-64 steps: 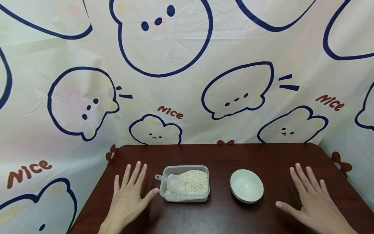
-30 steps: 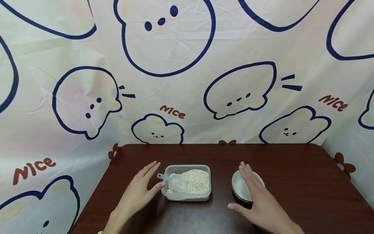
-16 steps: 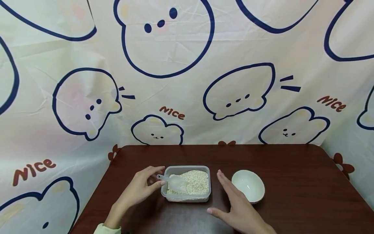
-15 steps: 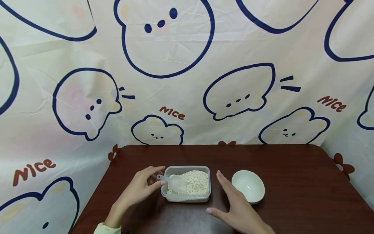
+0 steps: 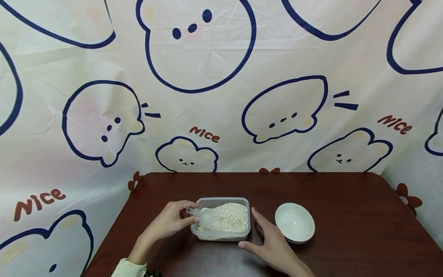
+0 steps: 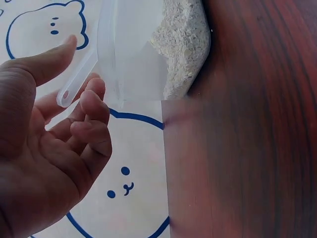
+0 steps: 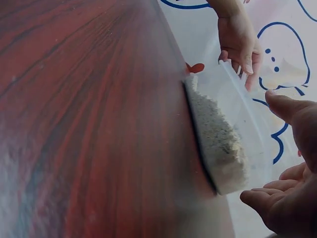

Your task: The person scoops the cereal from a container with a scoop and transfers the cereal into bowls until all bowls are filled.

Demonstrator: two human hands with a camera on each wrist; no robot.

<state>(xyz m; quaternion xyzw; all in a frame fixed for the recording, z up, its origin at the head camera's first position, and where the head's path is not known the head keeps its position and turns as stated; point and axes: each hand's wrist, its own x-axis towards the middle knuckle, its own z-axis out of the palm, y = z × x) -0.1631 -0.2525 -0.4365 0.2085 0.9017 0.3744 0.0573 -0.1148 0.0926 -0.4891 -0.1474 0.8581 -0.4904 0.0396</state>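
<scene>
A clear plastic food container point(image 5: 221, 236) filled with pale, oat-like flakes point(image 5: 233, 215) stands on the table. A translucent scoop point(image 5: 209, 218) lies on the flakes, its handle jutting over the left rim. My left hand point(image 5: 169, 220) is at that end, thumb and loosely bent fingers on either side of the scoop handle point(image 6: 79, 79); the left wrist view shows a gap between thumb and handle. My right hand point(image 5: 273, 246) is beside the container's right end, thumb spread from the fingers, fingertips point(image 7: 252, 198) close to the container's wall. A white bowl point(image 5: 295, 223) stands to the right.
The dark red-brown wooden table point(image 5: 346, 215) reaches back to a white cloth backdrop point(image 5: 221, 107) printed with blue-outlined bears. The bowl is just beyond my right hand. A pale sleeve cuff point(image 5: 129, 268) shows at the left wrist.
My right hand has come in from the far right, past the bowl, to the container's right end. My left hand has moved right to the scoop handle, its fingers bending. Container and bowl stay put.
</scene>
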